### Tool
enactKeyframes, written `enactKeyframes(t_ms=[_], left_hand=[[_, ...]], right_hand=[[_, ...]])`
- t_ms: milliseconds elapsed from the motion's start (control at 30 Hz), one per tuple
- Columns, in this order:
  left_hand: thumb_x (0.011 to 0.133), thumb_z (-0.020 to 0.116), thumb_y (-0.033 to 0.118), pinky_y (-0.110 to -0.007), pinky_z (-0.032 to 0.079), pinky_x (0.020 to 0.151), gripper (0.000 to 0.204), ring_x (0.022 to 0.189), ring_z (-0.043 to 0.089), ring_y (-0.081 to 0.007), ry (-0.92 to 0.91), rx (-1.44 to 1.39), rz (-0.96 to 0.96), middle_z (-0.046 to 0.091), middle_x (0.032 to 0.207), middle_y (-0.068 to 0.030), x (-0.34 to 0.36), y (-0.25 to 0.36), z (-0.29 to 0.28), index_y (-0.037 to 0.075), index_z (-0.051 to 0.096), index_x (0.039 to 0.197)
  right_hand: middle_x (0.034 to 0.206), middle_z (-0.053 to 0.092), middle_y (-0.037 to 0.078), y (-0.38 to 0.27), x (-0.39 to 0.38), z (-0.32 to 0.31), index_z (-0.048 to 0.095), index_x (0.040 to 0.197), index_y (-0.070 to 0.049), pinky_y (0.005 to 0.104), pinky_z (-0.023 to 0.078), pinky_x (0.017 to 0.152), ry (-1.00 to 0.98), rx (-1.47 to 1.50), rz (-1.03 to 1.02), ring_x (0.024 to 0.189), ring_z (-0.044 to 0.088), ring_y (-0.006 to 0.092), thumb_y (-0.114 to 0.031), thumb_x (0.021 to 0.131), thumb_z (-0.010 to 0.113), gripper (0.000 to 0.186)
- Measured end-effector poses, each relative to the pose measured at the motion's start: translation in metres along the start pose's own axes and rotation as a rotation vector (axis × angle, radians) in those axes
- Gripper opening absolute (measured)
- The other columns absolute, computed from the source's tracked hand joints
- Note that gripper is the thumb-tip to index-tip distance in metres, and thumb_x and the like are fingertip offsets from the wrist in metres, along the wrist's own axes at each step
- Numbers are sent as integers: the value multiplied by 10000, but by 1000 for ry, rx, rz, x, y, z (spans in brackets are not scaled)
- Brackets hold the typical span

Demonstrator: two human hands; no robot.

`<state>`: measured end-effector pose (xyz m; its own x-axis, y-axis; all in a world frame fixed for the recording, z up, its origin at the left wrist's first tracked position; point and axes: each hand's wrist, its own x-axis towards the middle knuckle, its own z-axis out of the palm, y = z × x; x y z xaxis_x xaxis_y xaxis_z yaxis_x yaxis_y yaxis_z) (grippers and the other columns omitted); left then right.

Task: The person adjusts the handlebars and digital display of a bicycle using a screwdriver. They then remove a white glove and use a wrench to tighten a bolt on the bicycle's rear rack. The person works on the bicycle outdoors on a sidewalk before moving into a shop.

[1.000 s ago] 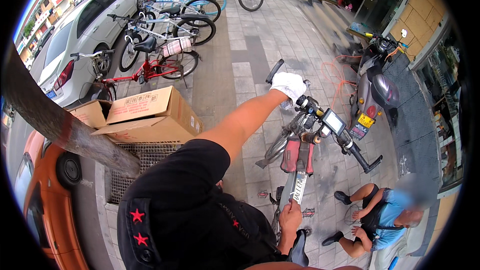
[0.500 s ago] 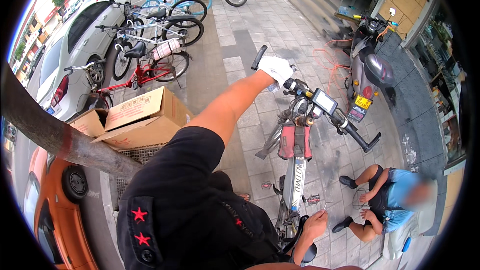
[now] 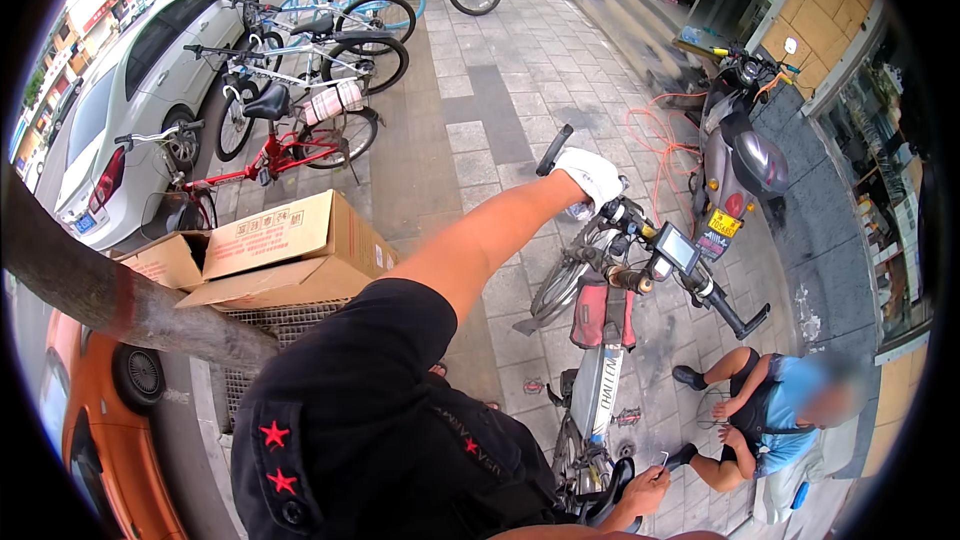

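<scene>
A white bicycle (image 3: 604, 390) with a red frame bag (image 3: 601, 315) stands upright in front of me. My left hand (image 3: 588, 178), in a white glove, is closed round the left part of its black handlebar (image 3: 640, 225), near the left grip (image 3: 555, 148); the fingertips are hidden. On the bar sits a small display (image 3: 679, 248). At the bottom, beside the black saddle (image 3: 612, 500), my right hand (image 3: 643, 490) is bare. Its fingers pinch a thin, bent metal hex key (image 3: 664, 458), whose short end sticks up.
A seated person in a light-blue shirt (image 3: 793, 402) is close on the right. A parked scooter (image 3: 738, 155) and orange cable (image 3: 662, 140) lie beyond. Left are a cardboard box (image 3: 270, 240), a tree trunk (image 3: 140, 300), a red bicycle (image 3: 270, 155) and parked cars (image 3: 150, 80).
The handlebar and my left hand on it have shifted right and slightly down, and the bar has turned somewhat. My right hand has moved a little right and down, still holding the hex key.
</scene>
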<state>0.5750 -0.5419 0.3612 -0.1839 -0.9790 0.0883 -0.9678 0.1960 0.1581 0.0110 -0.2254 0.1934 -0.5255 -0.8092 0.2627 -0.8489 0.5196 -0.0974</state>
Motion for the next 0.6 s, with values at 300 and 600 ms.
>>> enactKeyframes(t_ms=[300,600], left_hand=[[920,571,342,-564,537,723,368,869,764,-375,65,-165,-115,789,925,-173,-5,-9,0,73,819,958],[921,558,297,-585,524,694,336,893,765,-363,64,-169,-78,794,943,-141,-2,-16,-1,95,817,992]], right_hand=[[1093,765,166,-25,-11,-19,766,1168,-142,593,528,827,-60,-31,285,964,704,447,-452,1005,431,484],[1081,761,198,-33,-9,-20,773,1153,-100,589,531,828,-96,-79,379,963,704,454,-466,975,439,527]])
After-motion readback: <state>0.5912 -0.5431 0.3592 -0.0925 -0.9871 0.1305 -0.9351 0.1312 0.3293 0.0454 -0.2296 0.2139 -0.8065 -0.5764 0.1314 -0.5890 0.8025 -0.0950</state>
